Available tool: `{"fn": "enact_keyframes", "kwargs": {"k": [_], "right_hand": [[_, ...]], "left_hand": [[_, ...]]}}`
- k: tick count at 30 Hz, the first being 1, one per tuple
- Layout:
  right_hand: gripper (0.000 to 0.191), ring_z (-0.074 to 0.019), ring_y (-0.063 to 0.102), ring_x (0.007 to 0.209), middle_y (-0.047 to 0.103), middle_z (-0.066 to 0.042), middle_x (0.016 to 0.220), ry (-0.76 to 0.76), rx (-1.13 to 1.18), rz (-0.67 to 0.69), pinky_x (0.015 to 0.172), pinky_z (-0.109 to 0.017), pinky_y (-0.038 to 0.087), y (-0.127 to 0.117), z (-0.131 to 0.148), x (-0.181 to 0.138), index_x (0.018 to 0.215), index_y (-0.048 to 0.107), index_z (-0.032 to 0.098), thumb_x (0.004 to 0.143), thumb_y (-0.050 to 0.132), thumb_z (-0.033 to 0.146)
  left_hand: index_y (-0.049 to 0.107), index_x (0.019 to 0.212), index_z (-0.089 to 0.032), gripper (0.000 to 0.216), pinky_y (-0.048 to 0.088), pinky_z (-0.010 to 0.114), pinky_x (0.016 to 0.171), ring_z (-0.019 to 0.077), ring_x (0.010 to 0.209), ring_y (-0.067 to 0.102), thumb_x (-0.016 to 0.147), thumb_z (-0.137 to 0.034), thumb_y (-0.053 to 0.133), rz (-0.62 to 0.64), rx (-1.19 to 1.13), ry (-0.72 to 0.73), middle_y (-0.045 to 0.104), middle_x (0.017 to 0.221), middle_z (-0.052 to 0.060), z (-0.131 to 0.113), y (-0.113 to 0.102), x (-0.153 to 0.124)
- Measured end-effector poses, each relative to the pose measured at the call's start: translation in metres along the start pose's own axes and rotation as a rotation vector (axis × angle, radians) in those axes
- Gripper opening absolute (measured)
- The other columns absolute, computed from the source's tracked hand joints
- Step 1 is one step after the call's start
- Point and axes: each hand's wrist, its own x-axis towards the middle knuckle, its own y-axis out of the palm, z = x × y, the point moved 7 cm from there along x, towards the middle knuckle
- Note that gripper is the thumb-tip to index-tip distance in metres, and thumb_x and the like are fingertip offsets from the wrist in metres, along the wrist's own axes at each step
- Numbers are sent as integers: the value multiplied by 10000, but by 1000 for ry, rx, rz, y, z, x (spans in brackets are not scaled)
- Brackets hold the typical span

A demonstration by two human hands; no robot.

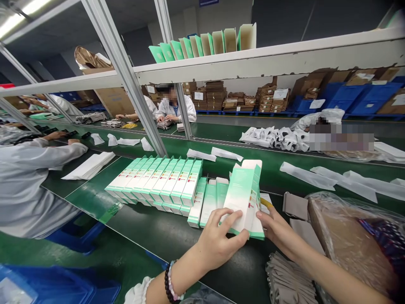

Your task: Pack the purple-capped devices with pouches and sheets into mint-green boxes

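Observation:
A green-and-white folding carton (242,190) stands tilted between my two hands, its top flaps raised. My left hand (218,240) grips its lower front, fingers bent over the printed panel. My right hand (276,226) holds the lower right side, with the thumb on the side panel and the other fingers partly hidden behind. Something yellow (266,203) shows at my right fingers; I cannot make out what it is. Just left of the held carton, a few similar cartons (209,200) stand side by side. Beyond them lies a stacked row of cartons (155,179).
Folded grey cloth pieces (289,280) and a plastic-wrapped brown box (335,232) lie at the right. White strips (329,179) rest on the green conveyor. A shelf (268,59) bearing open cartons (218,42) crosses above. A co-worker (28,177) sits at the left.

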Motion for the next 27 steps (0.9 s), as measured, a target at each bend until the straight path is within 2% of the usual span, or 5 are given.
{"fn": "enact_keyframes", "kwargs": {"k": [4,8,14,21,27], "right_hand": [[758,-281,655,1082,700,-50,1179,15,37,33,929,-430,506,7,4,-3,1462,297,332,835,695,485],[762,-272,650,1092,675,-58,1243,16,39,56,890,-395,525,10,7,-4,1463,301,323,831,696,483],[644,-291,655,1069,698,-65,1200,105,75,-23,775,-357,556,-15,0,-1,1375,460,286,816,691,506],[482,-334,643,1105,719,-77,1165,158,169,12,762,-379,575,-23,-16,-7,1209,638,246,809,694,509],[545,-290,681,1019,730,-72,1138,156,173,-11,712,-322,566,-30,-19,-18,1275,576,249,808,712,495]], "left_hand": [[570,1040,-223,268,559,478,842,304,1116,537,808,-114,650,-44,19,-49,613,1241,153,6,-15,-3],[564,1060,-209,317,553,501,861,313,1139,527,787,-85,666,-66,78,-37,612,1269,166,14,-35,-13],[574,1132,-196,423,541,516,865,332,1140,554,772,-19,706,-33,241,-119,645,1250,179,34,-60,-40],[664,1099,-230,355,510,494,827,312,1041,596,826,-10,611,142,327,-150,685,1238,117,30,-12,-57],[665,1113,-247,341,495,488,875,299,1088,565,865,-50,540,261,281,-162,639,1302,101,38,21,-65]]}}
